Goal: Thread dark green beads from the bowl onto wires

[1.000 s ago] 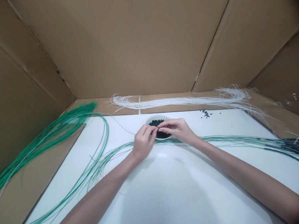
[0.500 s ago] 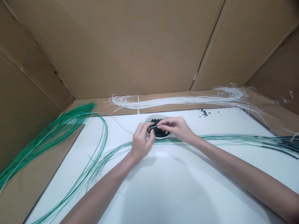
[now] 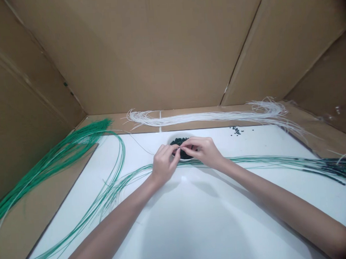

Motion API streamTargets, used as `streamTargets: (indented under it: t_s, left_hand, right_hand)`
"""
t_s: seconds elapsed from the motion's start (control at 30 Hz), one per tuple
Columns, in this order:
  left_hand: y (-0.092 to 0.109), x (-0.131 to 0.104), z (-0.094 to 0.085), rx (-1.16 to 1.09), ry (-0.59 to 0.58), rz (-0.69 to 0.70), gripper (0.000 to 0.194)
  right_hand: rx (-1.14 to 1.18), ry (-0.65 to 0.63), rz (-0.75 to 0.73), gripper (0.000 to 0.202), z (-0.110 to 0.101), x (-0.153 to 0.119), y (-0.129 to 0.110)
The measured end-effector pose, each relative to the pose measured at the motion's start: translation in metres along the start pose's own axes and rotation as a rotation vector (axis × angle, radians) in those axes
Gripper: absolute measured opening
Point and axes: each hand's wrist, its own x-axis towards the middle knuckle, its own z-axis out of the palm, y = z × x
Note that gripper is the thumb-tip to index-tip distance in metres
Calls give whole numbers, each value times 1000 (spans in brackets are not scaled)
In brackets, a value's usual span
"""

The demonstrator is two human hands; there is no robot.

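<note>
Above a small white bowl (image 3: 198, 156) full of dark beads (image 3: 179, 140), my two hands meet at the fingertips. My left hand (image 3: 164, 163) is closed in a pinch on a thin pale string (image 3: 139, 142), which trails away to the left over the table. My right hand (image 3: 205, 150) pinches at the same spot, its thumb and forefinger against the left fingertips. Whatever sits between the right fingertips is too small and too covered to name. Under both hands, behind the wrists, runs a bundle of green strings (image 3: 250, 158).
White strings (image 3: 201, 117) lie along the back on cardboard. A thick green string bundle (image 3: 55, 162) rests at the left. Loose dark beads (image 3: 236, 131) are scattered at the back right. Dark beaded strands (image 3: 337, 167) lie at the far right. Cardboard walls (image 3: 157, 49) enclose the table.
My fingertips have come together; the short gap between them, where a dark piece and some pale string showed, has closed. The right hand has shifted slightly left.
</note>
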Motion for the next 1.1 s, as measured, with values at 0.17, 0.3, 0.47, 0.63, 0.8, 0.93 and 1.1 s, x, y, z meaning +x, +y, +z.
streamTargets:
  t_s: [0.17, 0.3, 0.47, 0.63, 0.8, 0.93, 1.1]
  left_hand:
    - [2, 1, -3, -64, -30, -60, 18]
    - [7, 17, -21, -281, -197, -256, 30]
    - [12, 50, -49, -795, -366, -641, 42]
    - [11, 59, -60, -1029, -474, -843, 43]
    - [12, 55, -61, -1015, -529, -815, 48]
    - [12, 54, -61, -938, -533, -814, 57]
    - [8, 52, -61, -935, -513, -814, 57]
  right_hand:
    - [-66, 0, -62, 14, 2, -1, 1]
    - [28, -5, 104, 13, -10, 5, 0]
    - [226, -30, 326, 17, -29, 15, 4]
    - [237, -36, 347, 22, -35, 16, 4]
    - [234, -30, 346, 23, -36, 16, 1]
    - [233, -35, 348, 22, -36, 17, 0]
    - [238, -37, 355, 20, -36, 17, 0]
